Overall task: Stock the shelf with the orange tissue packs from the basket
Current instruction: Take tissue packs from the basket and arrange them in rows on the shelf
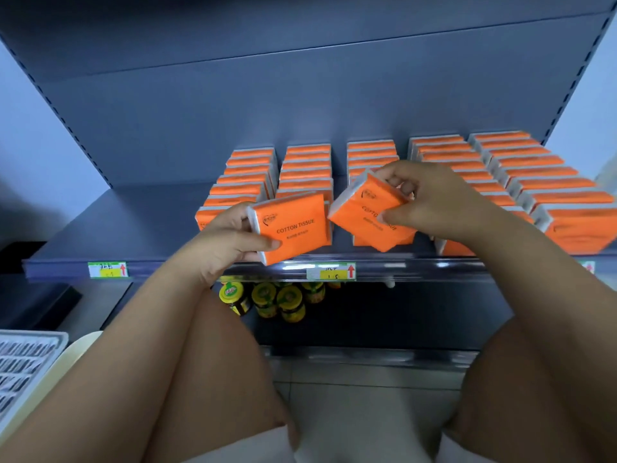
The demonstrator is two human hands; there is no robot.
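Hands | our left hand [230, 235] pinches one tissue pack [293, 225], right hand [430, 198] clamps another [367, 212], faces outward for shelf [100, 228] rows | basket [26, 365] apparently lower left

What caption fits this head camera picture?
Left hand holds one orange tissue pack, right hand a tilted second pack, at the stocked shelf.

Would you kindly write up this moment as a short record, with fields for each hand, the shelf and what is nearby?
left hand: grips the first tissue pack by its left edge, label up
right hand: pinches the second tissue pack, tilted
shelf: five rows of orange packs standing on edge
below: yellow-lidded jars
basket: white, slotted, partly visible lower left
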